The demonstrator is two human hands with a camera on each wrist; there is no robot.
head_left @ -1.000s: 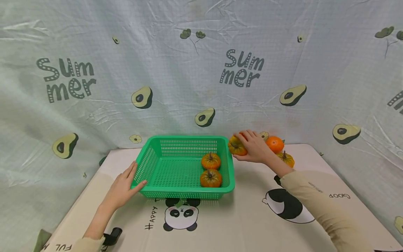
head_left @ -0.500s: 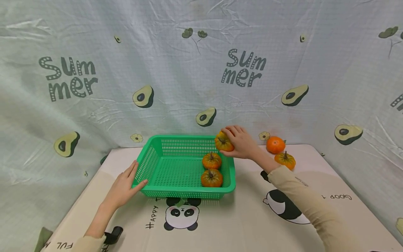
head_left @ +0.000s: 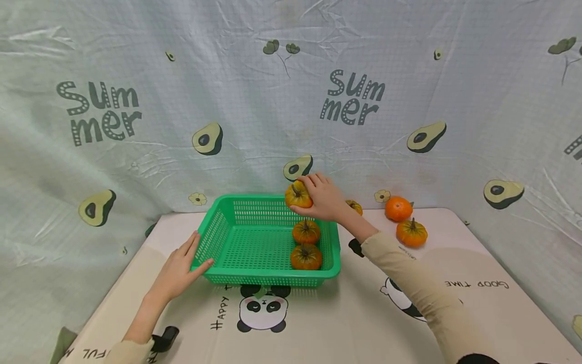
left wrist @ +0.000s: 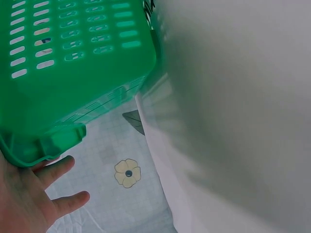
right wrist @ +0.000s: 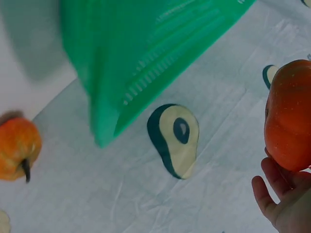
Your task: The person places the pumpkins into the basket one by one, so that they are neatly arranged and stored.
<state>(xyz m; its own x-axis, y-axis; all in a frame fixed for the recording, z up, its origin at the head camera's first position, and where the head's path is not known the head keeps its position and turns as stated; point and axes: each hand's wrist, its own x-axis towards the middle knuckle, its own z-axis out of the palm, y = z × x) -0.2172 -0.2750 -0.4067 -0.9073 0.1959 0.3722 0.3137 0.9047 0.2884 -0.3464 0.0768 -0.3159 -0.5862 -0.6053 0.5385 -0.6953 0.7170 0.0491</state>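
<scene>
A small orange-yellow pumpkin (head_left: pixel 298 195) is gripped by my right hand (head_left: pixel 323 198) above the back right part of a green plastic basket (head_left: pixel 273 273). In the right wrist view that pumpkin (right wrist: pixel 291 116) looks deep orange, with fingertips against its side. Two striped pumpkins, a rear one (head_left: pixel 306 233) and a front one (head_left: pixel 306 257), sit along the basket's right side. My left hand (head_left: pixel 175 270) rests at the left rim, its fingers straight; the left wrist view shows the fingers (left wrist: pixel 56 172) stretched out beside the rim.
Right of the basket, another pumpkin (head_left: pixel 354 206) is partly hidden behind my right wrist. Farther right lie a bright orange fruit (head_left: pixel 398 209) with a green leaf and a yellow-orange pumpkin (head_left: pixel 411 233). A printed cloth (head_left: pixel 254 101) hangs behind the table.
My right hand has carried its pumpkin leftward from beside the basket's right rim to above the basket. The pumpkin behind the wrist has come into view. My left hand has stayed in place.
</scene>
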